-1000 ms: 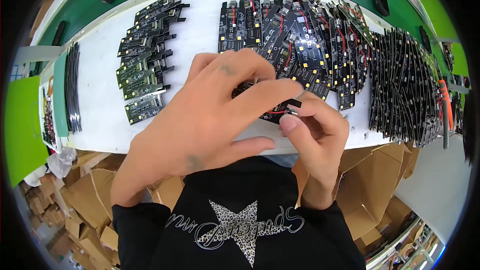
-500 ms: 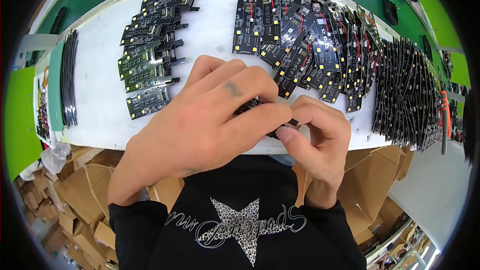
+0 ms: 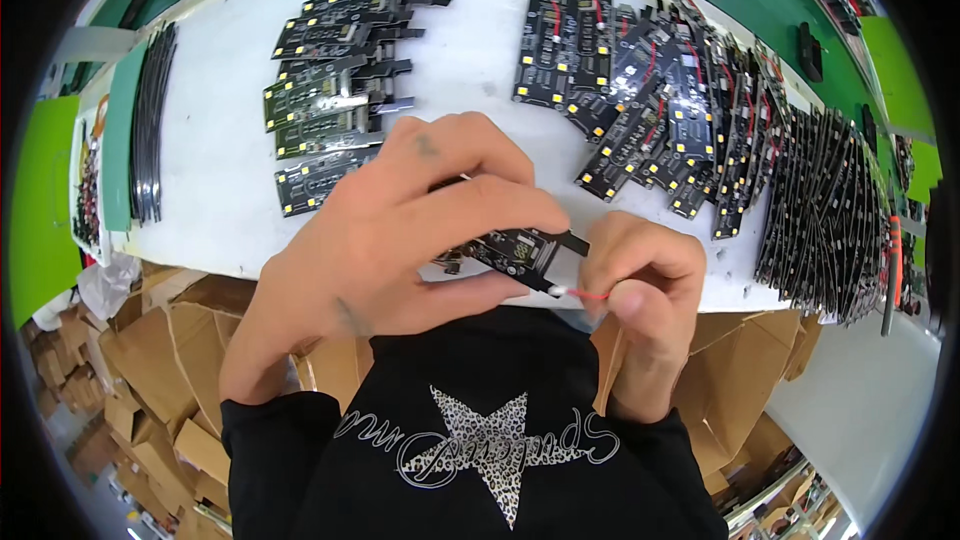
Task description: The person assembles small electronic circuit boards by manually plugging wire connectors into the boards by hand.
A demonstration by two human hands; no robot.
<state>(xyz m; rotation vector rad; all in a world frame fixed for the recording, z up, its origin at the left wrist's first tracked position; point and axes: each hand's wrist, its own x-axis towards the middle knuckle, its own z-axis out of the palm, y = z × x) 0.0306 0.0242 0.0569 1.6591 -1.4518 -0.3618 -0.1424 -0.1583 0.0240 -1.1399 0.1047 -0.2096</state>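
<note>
My left hand [image 3: 400, 225] grips a black circuit board [image 3: 518, 252] between thumb and fingers, close to the table's near edge. Part of the board is hidden under those fingers. A short red wire [image 3: 588, 294] runs from the board's lower corner, where a whitish spot shows, to my right hand [image 3: 648, 275]. There the thumb and forefinger pinch the wire's free end. Just beyond my left hand lies a column of overlapping black boards [image 3: 320, 125] with yellow squares. Farther right, a heap of similar boards [image 3: 640, 90] carries red wires.
Densely stacked bare boards [image 3: 825, 210] stand at the right, beside an orange-handled tool [image 3: 895, 245]. A bundle of black wires [image 3: 150, 130] lies along a green strip [image 3: 120, 140] at the left. Cardboard boxes [image 3: 150, 370] fill the floor below the white tabletop [image 3: 220, 140].
The board has turned so more of its face shows. My right hand has drawn away from it a little, and the red wire now shows between them. The whole view has shifted.
</note>
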